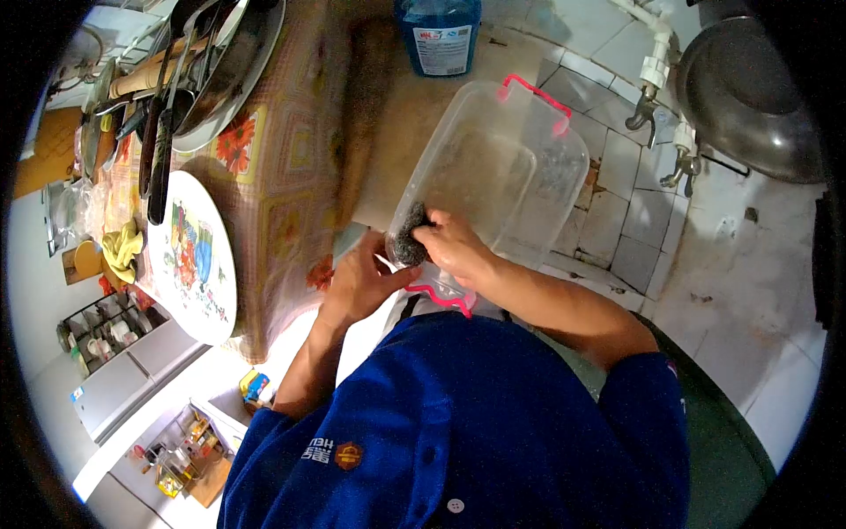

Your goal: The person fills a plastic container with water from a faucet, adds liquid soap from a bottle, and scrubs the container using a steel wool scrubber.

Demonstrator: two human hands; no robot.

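A clear plastic storage box [520, 167] with pink handle clips lies in front of me, its inside facing up. My right hand [454, 251] reaches over its near left corner, fingers closed round a dark steel wool scrubber [409, 236]. The scrubber presses against the box wall at that corner. My left hand [359, 280] grips the same corner from outside, with the thumb near the near pink clip [441, 300]. Part of the left fingers is hidden behind the wall.
A blue detergent jug [441, 40] stands beyond the box. To the left, a cloth-covered table [291, 167] carries a floral plate [192, 256] and pans with utensils. Water taps [645, 110] and a large wok [749, 97] are at the right, by a tiled basin.
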